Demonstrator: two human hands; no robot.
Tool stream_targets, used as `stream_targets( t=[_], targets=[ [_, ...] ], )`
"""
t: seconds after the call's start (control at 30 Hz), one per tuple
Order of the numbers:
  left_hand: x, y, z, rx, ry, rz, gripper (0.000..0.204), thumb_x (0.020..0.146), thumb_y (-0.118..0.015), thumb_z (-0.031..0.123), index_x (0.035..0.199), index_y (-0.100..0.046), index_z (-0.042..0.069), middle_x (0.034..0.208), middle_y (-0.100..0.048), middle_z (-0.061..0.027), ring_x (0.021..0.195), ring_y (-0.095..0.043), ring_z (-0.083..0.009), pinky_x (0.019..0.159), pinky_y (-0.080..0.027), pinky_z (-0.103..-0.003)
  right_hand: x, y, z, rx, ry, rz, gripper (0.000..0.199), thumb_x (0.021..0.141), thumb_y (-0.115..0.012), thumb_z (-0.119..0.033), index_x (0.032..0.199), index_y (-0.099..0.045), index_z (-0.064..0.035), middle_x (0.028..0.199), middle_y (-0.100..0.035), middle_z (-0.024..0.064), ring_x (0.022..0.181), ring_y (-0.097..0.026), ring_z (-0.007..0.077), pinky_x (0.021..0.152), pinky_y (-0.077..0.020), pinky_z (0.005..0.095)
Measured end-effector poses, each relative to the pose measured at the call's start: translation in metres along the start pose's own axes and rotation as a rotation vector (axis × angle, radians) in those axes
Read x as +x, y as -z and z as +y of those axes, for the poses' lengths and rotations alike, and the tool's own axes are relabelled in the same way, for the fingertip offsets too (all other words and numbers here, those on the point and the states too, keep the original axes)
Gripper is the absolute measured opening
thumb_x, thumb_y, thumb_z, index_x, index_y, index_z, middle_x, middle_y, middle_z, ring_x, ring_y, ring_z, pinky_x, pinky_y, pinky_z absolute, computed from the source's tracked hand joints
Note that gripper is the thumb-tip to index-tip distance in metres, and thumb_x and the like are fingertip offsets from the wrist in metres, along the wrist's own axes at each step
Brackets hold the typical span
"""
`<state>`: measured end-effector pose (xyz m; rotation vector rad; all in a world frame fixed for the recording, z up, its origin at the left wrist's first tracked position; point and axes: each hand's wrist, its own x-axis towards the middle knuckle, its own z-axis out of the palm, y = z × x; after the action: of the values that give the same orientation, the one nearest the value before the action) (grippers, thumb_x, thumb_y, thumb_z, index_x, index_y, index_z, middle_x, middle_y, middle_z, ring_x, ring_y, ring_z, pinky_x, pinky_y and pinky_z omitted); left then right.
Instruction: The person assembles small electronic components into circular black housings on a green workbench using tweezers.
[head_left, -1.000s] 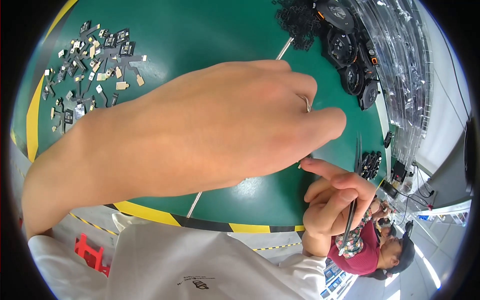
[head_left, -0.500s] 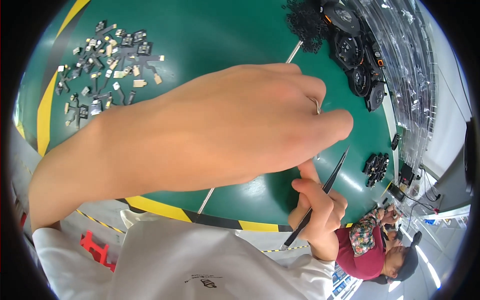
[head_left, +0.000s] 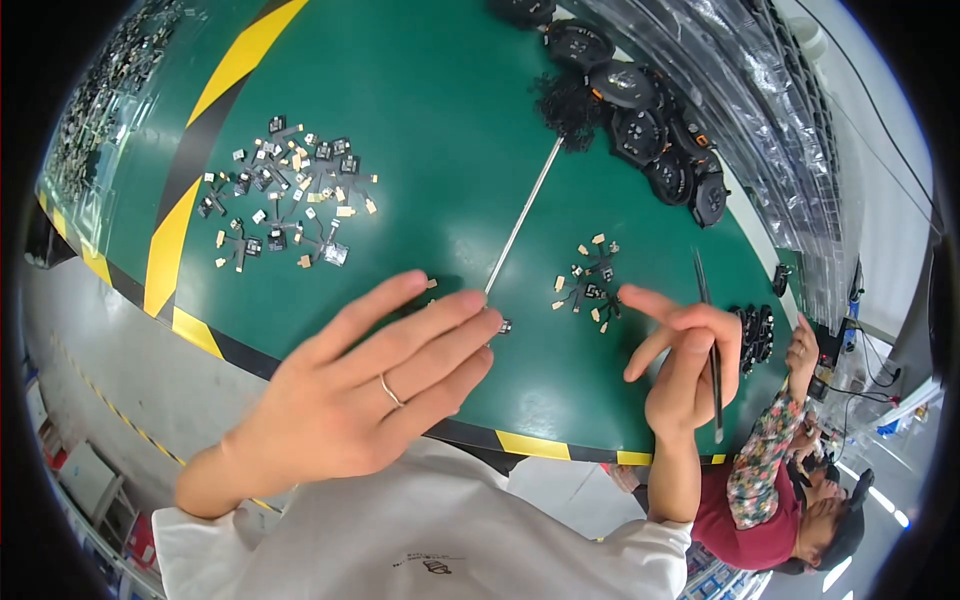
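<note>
Head: small parts [head_left: 506, 326] partly behind left hand [head_left: 360, 395]

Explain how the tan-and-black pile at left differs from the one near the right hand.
The left pile has many more parts and spreads wider than the right pile. The left pile lies beyond the left hand; the right pile lies close to the right hand. Both hold dark parts with tan ends.
</note>
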<state>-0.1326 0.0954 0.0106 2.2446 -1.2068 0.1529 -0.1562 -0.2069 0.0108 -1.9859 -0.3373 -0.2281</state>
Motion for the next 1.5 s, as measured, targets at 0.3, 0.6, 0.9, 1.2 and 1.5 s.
stream_targets(
  t=[0.3,0.6,0.9,1.2,1.5],
  targets=[
    [-0.005,-0.012,0.006,0.087,0.016,-0.062,0.045,0.078,-0.076,0.025,0.119,-0.073,0.005,0.141,-0.065,-0.0054,0.134,-0.059,-0.0259,0.115,-0.047,-0.049,0.067,-0.006,0.023,-0.051,0.017,0.047,0.028,0.105,-0.059,-0.005,0.13,-0.066,0.0067,0.096,-0.076,0.014,0.08,-0.071,0.0161,0.075,-0.058,0.0272],
    [-0.007,-0.015,0.004,0.111,0.011,-0.037,0.044,0.076,-0.077,0.025,0.117,-0.075,0.01,0.142,-0.063,-0.0018,0.131,-0.06,-0.0241,0.114,-0.049,-0.048,0.075,-0.014,0.017,-0.407,0.184,-0.092,0.021,0.095,-0.069,0.004,0.115,-0.072,0.008,0.1,-0.078,0.016,0.087,-0.076,0.0207,0.079,-0.0585,0.0292],
    [-0.007,-0.015,0.002,0.117,0.007,-0.012,0.042,0.077,-0.077,0.025,0.116,-0.075,0.01,0.14,-0.064,-0.0016,0.13,-0.06,-0.0239,0.114,-0.049,-0.047,0.074,-0.012,0.009,-0.316,0.217,-0.186,0.022,0.087,-0.077,0.005,0.109,-0.075,0.0055,0.095,-0.078,0.0149,0.08,-0.075,0.023,0.072,-0.0577,0.0301],
    [-0.008,-0.018,0.002,0.112,0.005,-0.005,0.039,0.077,-0.077,0.025,0.114,-0.075,0.01,0.14,-0.064,-0.0023,0.129,-0.061,-0.0245,0.112,-0.049,-0.047,0.062,-0.006,0.021,-0.05,-0.064,-0.048,0.022,0.1,-0.062,0.003,0.119,-0.069,0.0131,0.107,-0.075,0.0232,0.095,-0.076,0.0299,0.086,-0.0615,0.0371],
    [-0.008,-0.019,0.002,0.109,0.009,-0.001,0.038,0.077,-0.077,0.024,0.112,-0.075,0.01,0.139,-0.065,-0.0022,0.127,-0.061,-0.0245,0.111,-0.05,-0.046,0.066,-0.007,0.023,-0.112,-0.016,-0.115,0.022,0.1,-0.062,0.004,0.119,-0.07,0.0127,0.107,-0.075,0.0228,0.094,-0.076,0.0281,0.084,-0.0612,0.0351]
  ],
)
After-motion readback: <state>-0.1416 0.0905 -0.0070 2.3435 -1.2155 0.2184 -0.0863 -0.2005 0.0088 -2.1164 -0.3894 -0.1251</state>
